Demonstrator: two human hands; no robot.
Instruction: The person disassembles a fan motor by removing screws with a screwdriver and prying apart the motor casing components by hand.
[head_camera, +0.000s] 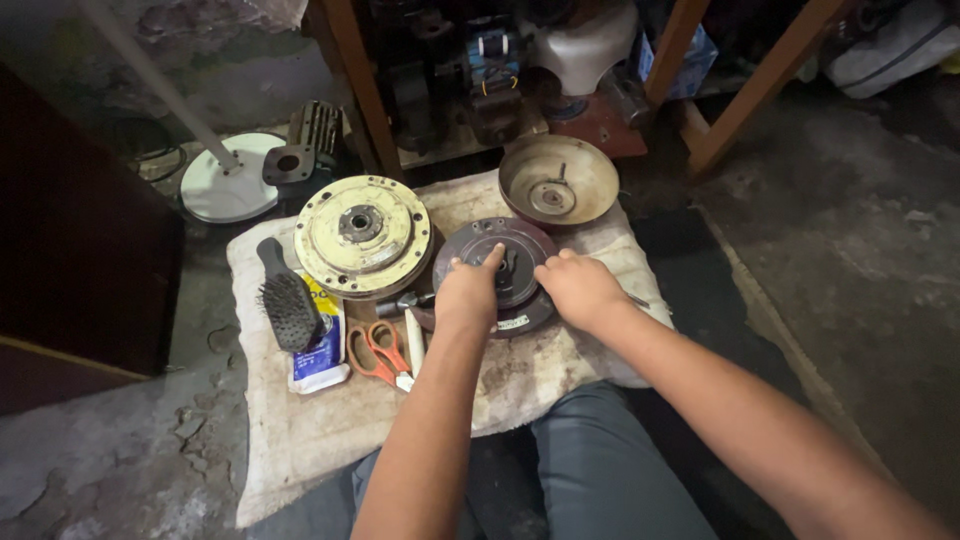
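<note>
Both hands rested on the dark round motor plate (497, 272) on the cloth (300, 430): my left hand (468, 290) pressing its hub, right hand (578, 288) curled at its rim. Cream disc (362, 236) and bowl cover (558, 180) already lay apart.

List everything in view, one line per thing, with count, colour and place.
dark disc: 1, dark grey, cloth centre, under both hands
cream disc: 1, pale yellow, left of dark disc
bowl: 1, tan, cloth's far edge
brush: 1, black, cloth's left side
scissors: 1, orange handles, right of brush
cloth: 1, dirty white, on floor
white base: 1, white, floor, far left
left hand: on dark disc
right hand: on disc's right edge
</note>
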